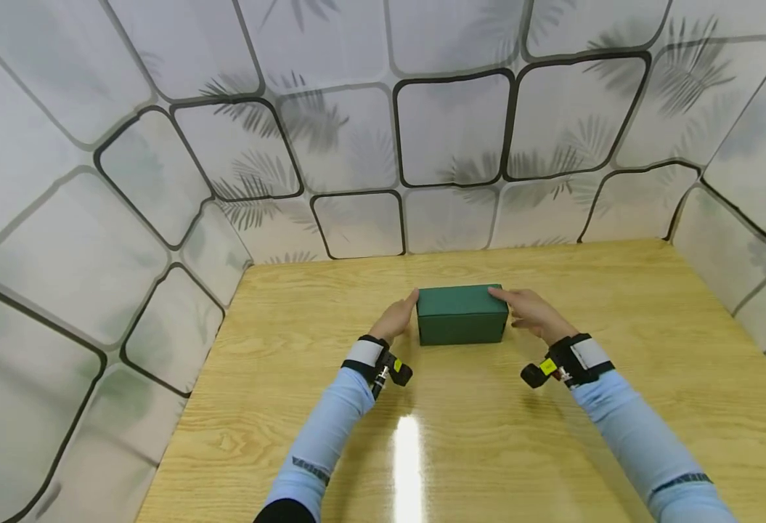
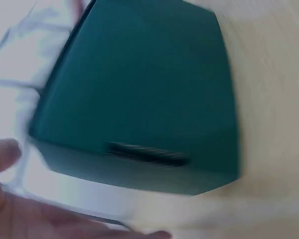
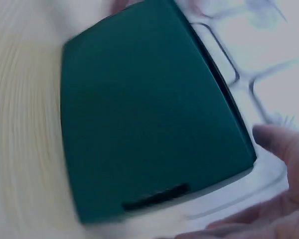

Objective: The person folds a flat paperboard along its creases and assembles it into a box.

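A closed dark green box (image 1: pixel 462 328) sits on the wooden table, its long side toward me. My left hand (image 1: pixel 393 319) is at its left end, with a fingertip by the upper left corner. At the opposite end is my right hand (image 1: pixel 538 314), its thumb over the top right edge in the head view. In the left wrist view a gap shows between the left thumb (image 2: pixel 5 155) and the box. The right thumb (image 3: pixel 276 139) lies close to a box corner; contact is unclear. A dark slot (image 2: pixel 148 154) marks the box's left end, and a similar dark slot (image 3: pixel 157 196) its right end.
The light wooden table (image 1: pixel 278 392) carries the box. Behind it stands a patterned curtain (image 1: pixel 454 131), which also runs along the left and right sides. Each wrist wears a strapped camera, the left camera (image 1: pixel 398 372) and the right camera (image 1: pixel 536 374).
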The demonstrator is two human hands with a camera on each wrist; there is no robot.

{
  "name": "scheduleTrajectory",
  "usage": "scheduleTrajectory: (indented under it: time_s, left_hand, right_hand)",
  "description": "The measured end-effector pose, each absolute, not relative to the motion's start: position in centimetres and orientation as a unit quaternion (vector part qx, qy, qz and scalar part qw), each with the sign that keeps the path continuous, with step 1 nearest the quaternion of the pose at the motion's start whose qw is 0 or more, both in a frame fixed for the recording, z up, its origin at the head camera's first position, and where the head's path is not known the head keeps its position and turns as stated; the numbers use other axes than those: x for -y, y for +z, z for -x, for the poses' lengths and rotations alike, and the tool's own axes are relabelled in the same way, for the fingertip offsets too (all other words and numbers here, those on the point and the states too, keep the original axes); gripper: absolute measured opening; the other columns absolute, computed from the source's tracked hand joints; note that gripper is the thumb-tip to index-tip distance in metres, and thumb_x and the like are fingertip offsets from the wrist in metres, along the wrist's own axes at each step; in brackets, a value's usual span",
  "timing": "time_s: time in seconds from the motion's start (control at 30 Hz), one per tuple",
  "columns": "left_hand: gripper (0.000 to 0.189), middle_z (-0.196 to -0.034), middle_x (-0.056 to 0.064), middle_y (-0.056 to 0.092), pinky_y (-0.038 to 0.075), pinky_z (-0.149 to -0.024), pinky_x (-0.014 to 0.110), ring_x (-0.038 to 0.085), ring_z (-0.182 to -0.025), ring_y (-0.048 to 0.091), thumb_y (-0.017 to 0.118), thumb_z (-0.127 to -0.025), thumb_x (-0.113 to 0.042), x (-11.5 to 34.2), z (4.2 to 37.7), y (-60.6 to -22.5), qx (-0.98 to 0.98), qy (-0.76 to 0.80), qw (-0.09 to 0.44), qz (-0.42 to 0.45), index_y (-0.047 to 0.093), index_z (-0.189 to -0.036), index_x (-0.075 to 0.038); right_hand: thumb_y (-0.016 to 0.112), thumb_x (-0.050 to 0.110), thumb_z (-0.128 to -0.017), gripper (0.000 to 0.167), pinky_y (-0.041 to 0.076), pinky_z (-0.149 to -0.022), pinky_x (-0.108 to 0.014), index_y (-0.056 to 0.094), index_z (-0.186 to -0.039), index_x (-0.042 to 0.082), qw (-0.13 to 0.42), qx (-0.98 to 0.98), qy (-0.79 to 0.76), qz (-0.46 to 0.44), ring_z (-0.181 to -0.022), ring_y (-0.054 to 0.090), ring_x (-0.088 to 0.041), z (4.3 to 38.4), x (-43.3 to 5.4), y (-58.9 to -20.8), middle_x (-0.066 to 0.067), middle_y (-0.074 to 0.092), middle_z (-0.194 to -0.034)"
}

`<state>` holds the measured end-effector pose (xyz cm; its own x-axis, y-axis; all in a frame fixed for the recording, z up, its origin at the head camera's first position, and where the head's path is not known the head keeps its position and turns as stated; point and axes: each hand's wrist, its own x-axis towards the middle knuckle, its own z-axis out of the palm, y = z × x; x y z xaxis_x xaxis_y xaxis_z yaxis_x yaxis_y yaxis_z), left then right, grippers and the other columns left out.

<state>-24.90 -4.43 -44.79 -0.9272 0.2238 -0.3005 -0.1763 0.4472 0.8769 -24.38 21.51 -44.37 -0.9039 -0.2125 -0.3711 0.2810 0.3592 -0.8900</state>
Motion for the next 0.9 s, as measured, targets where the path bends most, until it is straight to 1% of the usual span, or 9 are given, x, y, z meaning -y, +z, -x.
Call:
scheduleTrajectory:
  time_s: [0.07,0.13,0.17,0.3,0.4,0.5,0.6,0.7,0.9]
  left_hand:
    - [0.071,-0.143,0.023,0.045,0.033,-0.112,0.048,0.033,-0.131,0.045,0.02,-0.104,-0.051,4.4,25.2,-45.8,-0.798,0.555,0.233,-0.018,0.03,-0.15,0.003]
    - [0.07,-0.145,0.021,0.043,0.03,-0.114,0.047,0.031,-0.134,0.041,0.016,-0.105,-0.05,4.4,25.2,-46.7,-0.781,0.571,0.248,-0.044,0.028,-0.151,0.0]
    - [0.069,-0.156,0.018,0.028,0.025,-0.116,0.047,0.031,-0.144,0.028,0.015,-0.105,-0.05,4.5,25.1,-47.0,-0.779,0.572,0.25,-0.062,0.024,-0.152,0.0]
    - [0.067,-0.162,0.015,0.01,0.016,-0.12,0.046,0.031,-0.15,0.011,0.018,-0.106,-0.047,5.4,24.6,-47.9,-0.793,0.547,0.231,-0.136,0.009,-0.155,-0.004]
    - [0.068,-0.163,0.013,0.007,0.018,-0.119,0.047,0.03,-0.15,0.012,0.028,-0.105,-0.045,6.5,24.0,-48.2,-0.797,0.525,0.238,-0.179,0.004,-0.157,-0.009]
    - [0.068,-0.164,0.009,0.005,0.024,-0.117,0.049,0.033,-0.149,0.016,0.04,-0.104,-0.038,7.6,23.2,-48.4,-0.782,0.527,0.259,-0.207,0.005,-0.158,-0.015]
    - [0.074,-0.164,0.005,0.006,0.028,-0.114,0.051,0.036,-0.147,0.02,0.055,-0.1,-0.028,8.3,22.6,-48.6,-0.783,0.512,0.273,-0.225,0.009,-0.158,-0.023]
    - [0.084,-0.164,0.004,0.007,0.031,-0.112,0.051,0.034,-0.146,0.024,0.064,-0.095,-0.023,8.7,22.3,-49.1,-0.806,0.467,0.27,-0.243,0.009,-0.157,-0.031]
    - [0.088,-0.164,0.005,0.006,0.028,-0.114,0.05,0.03,-0.147,0.021,0.067,-0.093,-0.024,8.6,22.0,-49.3,-0.831,0.425,0.254,-0.254,0.007,-0.156,-0.034]
  right_hand:
    - [0.038,0.044,-0.103,0.079,0.03,-0.113,-0.051,0.009,-0.15,-0.013,0.267,-0.756,-0.598,-0.011,-0.142,0.02,-0.049,24.8,-21.7,-45.2,-0.035,0.013,-0.155]
    - [0.037,0.041,-0.104,0.075,0.034,-0.111,-0.048,0.014,-0.148,-0.015,0.278,-0.738,-0.615,0.015,-0.139,0.03,-0.047,24.8,-21.8,-46.1,-0.037,0.023,-0.151]
    - [0.037,0.04,-0.105,0.074,0.035,-0.111,-0.047,0.014,-0.148,-0.016,0.273,-0.733,-0.622,0.029,-0.138,0.032,-0.046,24.7,-21.8,-46.5,-0.038,0.026,-0.149]
    - [0.041,0.036,-0.104,0.075,0.026,-0.114,-0.053,0.006,-0.151,-0.011,0.236,-0.728,-0.637,0.089,-0.142,0.023,-0.046,23.7,-22.0,-47.3,-0.035,0.017,-0.153]
    - [0.05,0.031,-0.102,0.08,0.019,-0.114,-0.059,0.0,-0.153,-0.004,0.205,-0.749,-0.62,0.113,-0.144,0.012,-0.048,22.3,-22.3,-47.7,-0.032,0.007,-0.157]
    - [0.061,0.025,-0.096,0.09,0.019,-0.111,-0.065,-0.003,-0.155,0.002,0.177,-0.78,-0.588,0.118,-0.144,0.005,-0.051,20.5,-22.3,-48.3,-0.029,-0.001,-0.159]
    - [0.071,0.019,-0.089,0.104,0.026,-0.107,-0.067,-0.009,-0.155,0.007,0.166,-0.801,-0.562,0.127,-0.141,0.011,-0.056,19.2,-21.9,-49.2,-0.029,-0.004,-0.159]
    - [0.075,0.018,-0.085,0.114,0.032,-0.104,-0.064,-0.014,-0.154,0.009,0.157,-0.825,-0.524,0.139,-0.137,0.02,-0.057,18.4,-21.0,-50.0,-0.032,-0.004,-0.157]
    - [0.075,0.015,-0.084,0.114,0.028,-0.106,-0.066,-0.014,-0.154,0.006,0.123,-0.86,-0.477,0.136,-0.137,0.02,-0.056,17.8,-20.0,-50.3,-0.034,-0.001,-0.156]
